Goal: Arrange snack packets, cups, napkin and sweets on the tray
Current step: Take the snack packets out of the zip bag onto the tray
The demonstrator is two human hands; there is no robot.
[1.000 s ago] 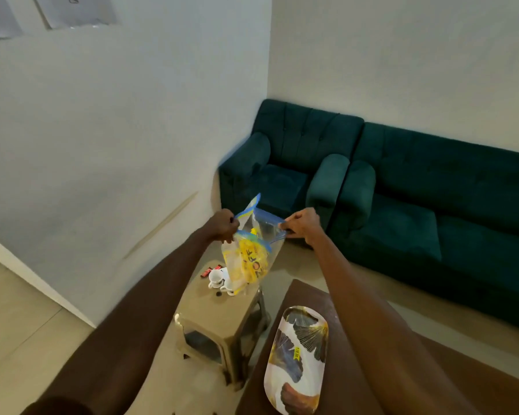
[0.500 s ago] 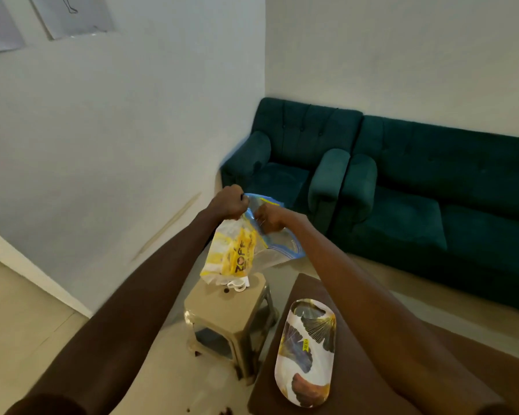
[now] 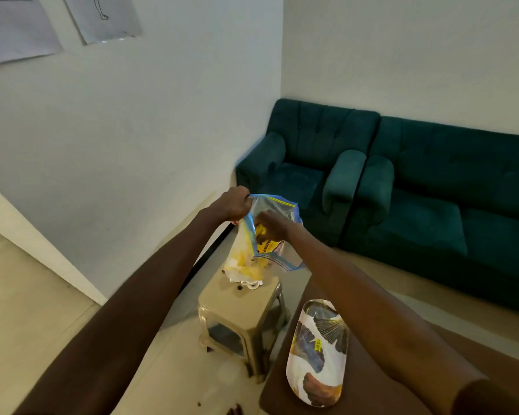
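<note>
Item: clear zip bag [image 3: 270,235], held upright above the stool [image 3: 240,307], mouth up.
Left hand [image 3: 234,205]: clenched on the bag's upper left rim.
Right hand [image 3: 270,227]: reaching down into the mouth, fingers around a yellow snack packet [image 3: 265,245]; grip partly veiled by plastic.
Tray [image 3: 318,351]: bare, near the table's left edge, below and right of the bag, on the right arm's side.
Obscured: remaining bag contents indistinct; a white object under the bag unidentifiable.

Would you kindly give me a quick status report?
Left hand grips clear blue-edged zip bag. Right hand inside, on yellow snack packet. Oval patterned tray bare. Nothing blocking.
</note>
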